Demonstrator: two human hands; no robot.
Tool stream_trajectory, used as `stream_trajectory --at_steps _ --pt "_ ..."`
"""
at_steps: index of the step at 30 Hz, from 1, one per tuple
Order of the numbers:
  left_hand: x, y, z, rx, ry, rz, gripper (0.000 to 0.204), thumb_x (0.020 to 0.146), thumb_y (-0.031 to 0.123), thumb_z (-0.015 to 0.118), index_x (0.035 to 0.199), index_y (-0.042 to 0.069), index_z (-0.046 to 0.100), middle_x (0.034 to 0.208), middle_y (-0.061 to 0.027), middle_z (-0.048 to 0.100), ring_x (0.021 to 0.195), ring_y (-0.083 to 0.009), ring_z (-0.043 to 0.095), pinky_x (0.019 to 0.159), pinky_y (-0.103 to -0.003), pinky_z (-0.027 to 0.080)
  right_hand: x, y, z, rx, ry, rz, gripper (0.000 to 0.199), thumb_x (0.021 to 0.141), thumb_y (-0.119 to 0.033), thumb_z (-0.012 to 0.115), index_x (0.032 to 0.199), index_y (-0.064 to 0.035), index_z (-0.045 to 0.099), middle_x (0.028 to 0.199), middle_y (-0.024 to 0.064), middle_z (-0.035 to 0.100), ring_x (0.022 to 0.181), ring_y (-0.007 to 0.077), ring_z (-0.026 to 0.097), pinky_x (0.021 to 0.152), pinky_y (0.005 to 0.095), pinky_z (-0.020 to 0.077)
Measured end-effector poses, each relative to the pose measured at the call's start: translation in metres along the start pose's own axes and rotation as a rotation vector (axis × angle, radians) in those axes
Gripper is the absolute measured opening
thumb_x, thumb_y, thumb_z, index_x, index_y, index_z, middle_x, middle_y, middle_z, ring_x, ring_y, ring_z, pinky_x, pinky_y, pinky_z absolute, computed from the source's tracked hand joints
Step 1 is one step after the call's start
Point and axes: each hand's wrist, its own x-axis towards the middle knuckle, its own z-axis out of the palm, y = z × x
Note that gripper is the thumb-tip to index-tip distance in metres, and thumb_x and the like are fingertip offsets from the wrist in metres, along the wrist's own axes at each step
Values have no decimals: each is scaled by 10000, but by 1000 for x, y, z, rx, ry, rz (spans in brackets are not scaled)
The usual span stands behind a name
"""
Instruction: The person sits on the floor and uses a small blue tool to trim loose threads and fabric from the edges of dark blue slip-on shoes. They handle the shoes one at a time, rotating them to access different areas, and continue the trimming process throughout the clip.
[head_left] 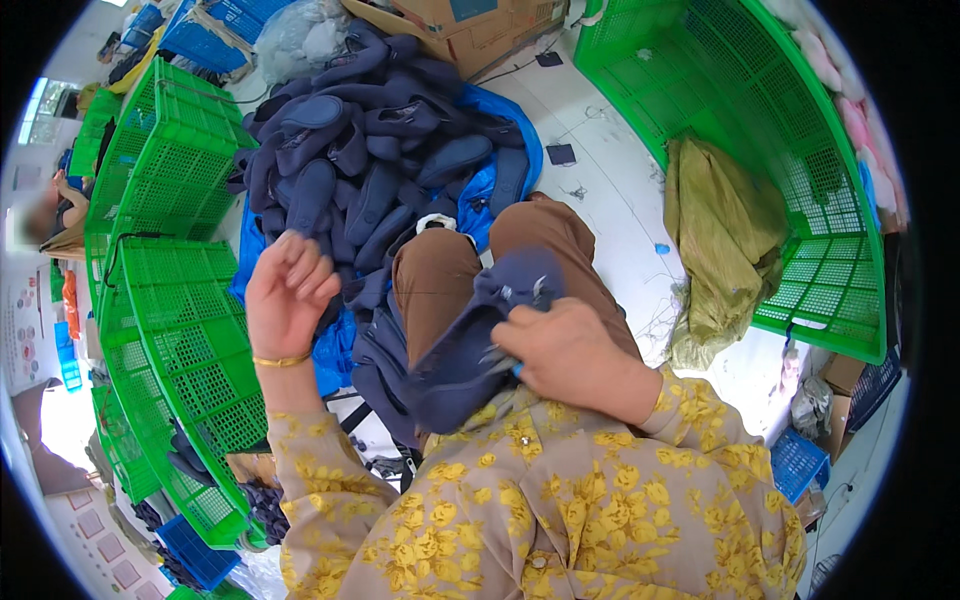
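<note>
Floor: white tiles (610,190) strewn with bits of thread, hemmed in by green plastic crates on both sides.
Piece in hand: a dark navy shoe upper (470,345) lies across the person's lap, over the brown trouser knees (440,275), its rounded end turned up toward the far knee.
Right hand (570,355): closed on the near edge of the navy piece, fingers curled down into the fabric; a sliver of something light blue shows under the fingertips, too small to tell what.
Left hand (288,290): raised off to the side, fingers loosely curled together, holding nothing that can be seen; a gold bangle (281,360) sits at the wrist.
Heap: many more navy uppers (370,150) piled on a blue sheet (500,130) just beyond the knees.
Left side: stacked green crates (170,300).
Right side: a green crate wall (760,120) with an olive sack (725,240) slumped against it.
Far edge: cardboard boxes (470,30).
</note>
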Motion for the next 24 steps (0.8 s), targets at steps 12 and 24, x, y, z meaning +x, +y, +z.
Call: stream_trajectory --at_steps 12,24 --pt "-54 -66 -74 990 608 318 346 807 -57 670 650 127 421 610 63 384 529 -50 362 505 -204 302 -12 27 35 67 100 157 268 686 -79 678 940 -130 607 847 56 566 732 289 609 661 417 486" --pt "-18 -87 -124 1275 818 465 210 858 33 684 1054 12 610 872 -50 631 735 -118 615 726 -272 545 -24 30 29 688 148 291 249 833 -15 629 1064 -75 557 902 97 611 761 287 612 668 359 486"
